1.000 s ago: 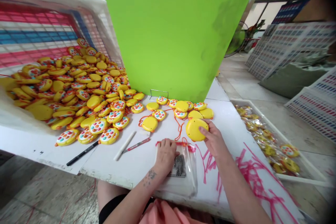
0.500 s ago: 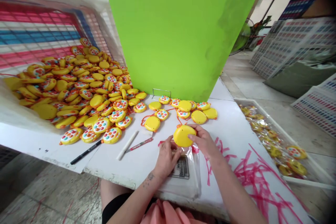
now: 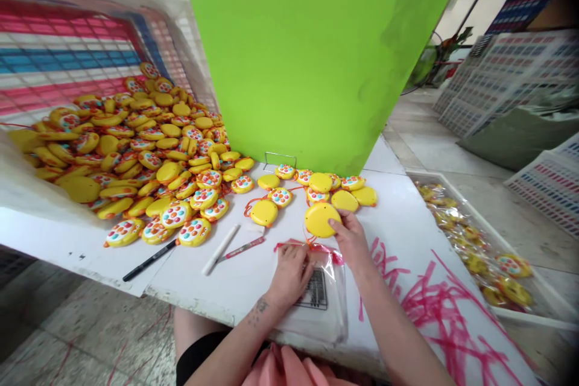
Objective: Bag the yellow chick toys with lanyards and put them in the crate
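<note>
My right hand (image 3: pixel 351 239) grips a round yellow toy (image 3: pixel 319 220) by its right side, plain back facing me, with an orange cord hanging from its lower edge. Just below, my left hand (image 3: pixel 292 268) is closed at the pink-edged mouth of a clear plastic bag (image 3: pixel 332 313), its fingertips partly hidden. The bag lies in a flat stack with black print on it. Several more toys lie beyond my hands, such as a yellow one (image 3: pixel 263 213) back up and one with coloured buttons (image 3: pixel 280 196) showing.
A large heap of toys (image 3: pixel 149 139) fills the lined bin at left. A green board (image 3: pixel 316 60) stands at the back. A black marker (image 3: pixel 149 260), white pen (image 3: pixel 221 249) and red pen (image 3: pixel 244 248) lie at left. Pink strips (image 3: pixel 434 301) and a tray (image 3: pixel 538 307) of bagged toys are at right.
My right hand has moved the toy slightly right and up, away from my left hand. My left hand has come down flatter over the bag's pink edge.
</note>
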Demonstrator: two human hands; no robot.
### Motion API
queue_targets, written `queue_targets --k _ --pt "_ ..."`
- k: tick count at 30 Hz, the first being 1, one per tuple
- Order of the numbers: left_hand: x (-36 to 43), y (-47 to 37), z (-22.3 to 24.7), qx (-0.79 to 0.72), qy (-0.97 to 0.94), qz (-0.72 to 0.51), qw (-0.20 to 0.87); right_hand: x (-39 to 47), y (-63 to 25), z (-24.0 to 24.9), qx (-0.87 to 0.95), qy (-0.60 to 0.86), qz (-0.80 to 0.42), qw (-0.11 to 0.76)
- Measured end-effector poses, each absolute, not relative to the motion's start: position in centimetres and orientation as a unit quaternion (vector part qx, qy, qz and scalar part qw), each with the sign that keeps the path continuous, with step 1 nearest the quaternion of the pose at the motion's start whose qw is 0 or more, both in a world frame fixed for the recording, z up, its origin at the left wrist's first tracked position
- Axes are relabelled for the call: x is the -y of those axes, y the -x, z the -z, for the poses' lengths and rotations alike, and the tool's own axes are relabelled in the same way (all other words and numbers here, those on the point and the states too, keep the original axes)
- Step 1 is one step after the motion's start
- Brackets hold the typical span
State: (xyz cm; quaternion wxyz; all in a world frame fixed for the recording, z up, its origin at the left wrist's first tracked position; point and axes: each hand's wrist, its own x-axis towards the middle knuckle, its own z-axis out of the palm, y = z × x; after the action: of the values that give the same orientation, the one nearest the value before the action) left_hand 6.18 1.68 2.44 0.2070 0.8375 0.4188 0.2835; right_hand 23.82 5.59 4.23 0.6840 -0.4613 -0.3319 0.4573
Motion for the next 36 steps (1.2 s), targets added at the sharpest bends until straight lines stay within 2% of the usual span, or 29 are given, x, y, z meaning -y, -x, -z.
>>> queue_targets --k 6,12,14,19,23,26,36 --pt "-1.9 -6.0 -1.5 -0.417 -0.819 -0.307 0.246 -5.0 -25.0 -7.5 0.286 0.379 -0.447 0.758" --pt "-1.8 -6.1 -1.1 -0.423 -0.81 -0.321 0.249 -4.5 -26.0 -7.7 0.316 0.384 -0.439 0.749" --pt "-1.8 -6.1 -1.0 -0.426 -0.805 -0.329 0.25 -4.1 -26.5 -7.1 0.319 0.383 -0.477 0.723" --pt "-1.8 -6.1 -1.4 -0.441 -0.799 -0.333 0.237 -3.1 -27.2 -6.1 0.382 0.398 -0.596 0.584" --pt "-1.7 -6.1 -2.2 -0.423 -0.838 -0.281 0.198 -3.6 -26.1 -5.3 0.356 0.433 -0.564 0.607" --pt "-1.7 -6.2 -2.3 -0.421 -0.851 -0.257 0.18 -4.4 -25.1 -4.5 0.386 0.478 -0.52 0.593" --pt "-2.1 -6.2 -1.6 -0.459 -0.827 -0.283 0.158 -4.5 -23.7 -3.7 0.433 0.53 -0.489 0.541"
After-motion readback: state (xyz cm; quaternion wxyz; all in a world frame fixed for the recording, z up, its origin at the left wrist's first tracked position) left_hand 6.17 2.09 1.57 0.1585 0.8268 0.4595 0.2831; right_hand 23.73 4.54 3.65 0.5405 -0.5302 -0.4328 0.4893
